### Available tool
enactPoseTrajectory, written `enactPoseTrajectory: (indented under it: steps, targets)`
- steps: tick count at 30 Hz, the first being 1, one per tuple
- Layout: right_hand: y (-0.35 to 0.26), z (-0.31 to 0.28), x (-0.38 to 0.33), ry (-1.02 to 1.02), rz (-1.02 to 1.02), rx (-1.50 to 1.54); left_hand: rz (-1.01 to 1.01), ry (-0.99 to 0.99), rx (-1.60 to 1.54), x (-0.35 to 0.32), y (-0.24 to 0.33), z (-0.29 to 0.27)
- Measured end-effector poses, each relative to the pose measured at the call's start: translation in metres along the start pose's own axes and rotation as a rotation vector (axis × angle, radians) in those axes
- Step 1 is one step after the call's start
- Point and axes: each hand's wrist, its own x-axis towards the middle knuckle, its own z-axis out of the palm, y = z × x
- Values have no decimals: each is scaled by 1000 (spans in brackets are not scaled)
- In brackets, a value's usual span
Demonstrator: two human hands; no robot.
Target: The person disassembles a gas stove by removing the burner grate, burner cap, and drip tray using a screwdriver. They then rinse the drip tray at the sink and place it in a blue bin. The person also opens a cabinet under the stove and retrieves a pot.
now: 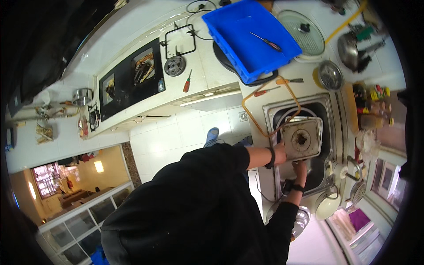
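White-tiled kitchen counters curve around the frame, with a steel sink [338, 132] at right of centre. Over its basin sits a square metal stove tray [302, 138] with a grimy hole in the middle. The left hand [280, 153] has its fingers clamped on the tray's lower-left edge; the right hand [300, 168] reaches up under the lower edge, but whether its fingers grip cannot be told.

Held by one edge, the greasy tray looks liable to slip and drop into the basin, or tip against the tap [352, 164] at lower right. An orange hose [269, 110] loops over the sink's left rim, close enough to snag.

Further out, a blue crate [247, 35] with a screwdriver inside sits at top centre, a glass lid [304, 35] beside it, and a dismantled black hob [130, 79] at upper left.
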Motion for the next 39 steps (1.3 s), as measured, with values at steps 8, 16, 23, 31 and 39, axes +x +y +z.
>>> enactPoseTrajectory:
  steps: [8, 16, 23, 31, 39]
  targets:
    - [6, 35, -30, 239, 17, 621, -218, 835, -56, -88, -30, 103]
    - [-97, 59, -90, 362, 68, 360, -560, 599, -432, -284, -46, 201]
    - [-161, 127, -125, 252, -176, 204, -1137, 437, -808, -499, -8, 381]
    - [-247, 147, -115, -854, 65, 592, -1656, 677, -1292, -642, 164, 565]
    - [-299, 209, -47, -533, -325, -60, -1896, 548, -1136, -643, 241, 589]
